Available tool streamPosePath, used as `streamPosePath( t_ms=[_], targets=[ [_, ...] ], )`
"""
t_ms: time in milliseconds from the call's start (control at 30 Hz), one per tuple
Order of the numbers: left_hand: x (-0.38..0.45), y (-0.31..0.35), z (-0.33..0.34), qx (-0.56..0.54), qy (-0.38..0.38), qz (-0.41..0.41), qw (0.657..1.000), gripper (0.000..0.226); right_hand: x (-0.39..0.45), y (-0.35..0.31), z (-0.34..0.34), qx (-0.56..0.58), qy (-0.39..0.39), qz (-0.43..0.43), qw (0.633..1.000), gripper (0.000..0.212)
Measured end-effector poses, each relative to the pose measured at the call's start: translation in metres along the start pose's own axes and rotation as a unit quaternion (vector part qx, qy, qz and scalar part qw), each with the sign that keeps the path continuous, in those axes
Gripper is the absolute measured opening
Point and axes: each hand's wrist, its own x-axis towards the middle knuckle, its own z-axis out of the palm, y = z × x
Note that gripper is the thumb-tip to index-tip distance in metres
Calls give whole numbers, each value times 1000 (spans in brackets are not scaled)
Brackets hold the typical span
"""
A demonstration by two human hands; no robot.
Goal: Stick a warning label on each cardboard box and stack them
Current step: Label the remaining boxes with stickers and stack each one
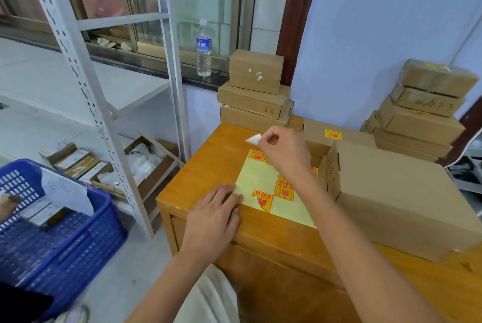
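Labels point(284, 191) in red and yellow remained in a few spots on a pale yellow backing sheet point(257, 179) that lay flat on the wooden bench point(208, 163), close to its left edge and reaching toward the front edge. One label point(263, 200) at the sheet's near side had a corner curled up. The left hand point(214, 215) rested palm down at the bench's front left corner, fingers straight and spread, their tips pressing the sheet's near left corner. The right hand point(283, 149) hovered above the far part of the sheet, thumb and forefinger pinching a small peeled label point(253, 139) whose white underside faced the camera; the other fingers were curled in. Just right of the sheet sat a large cardboard box point(399, 197), closed, filling much of the bench's right side and reaching near the front edge. Behind it, toward the far edge, lay a flatter box point(347, 137) already bearing a red and yellow label point(333, 134) on top. At the far left corner stood a stack of three boxes point(257, 93), and at the far right a taller, uneven stack point(422, 111) against the blue wall. A water bottle point(204, 48) stood on the window sill beyond the bench. Left of the bench were a white metal shelf point(86, 80) and a blue plastic crate point(60, 221) on the floor.
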Motion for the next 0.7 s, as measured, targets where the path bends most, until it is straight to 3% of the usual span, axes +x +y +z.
streamPosePath(
  t_ms=[100, 200, 267, 333, 500, 600, 700],
  targets=[
    [6, 5, -12, -51, -30, -17, 998, 32, -18, -9, -32, -41, 36, -55, 997, 10],
    [23, 35, -46, -176, 34, -88, 980, 22, -53, 0, -55, -127, 105, -185, 969, 11],
    [41, 72, -78, -379, 44, -177, 907, 26, -73, 12, -68, -174, 159, -272, 933, 12],
    [58, 109, -102, -518, -13, -231, 824, 37, -90, 24, -80, -224, 197, -320, 899, 17],
    [73, 171, -98, -557, -67, -216, 799, 30, -114, 55, -116, -289, 256, -337, 859, 19],
    [80, 198, -84, -564, -93, -214, 793, 20, -120, 76, -145, -277, 219, -306, 884, 16],
    [93, 220, -77, -551, -121, -181, 805, 17, -123, 93, -175, -141, 179, -192, 954, 19]
  ],
)
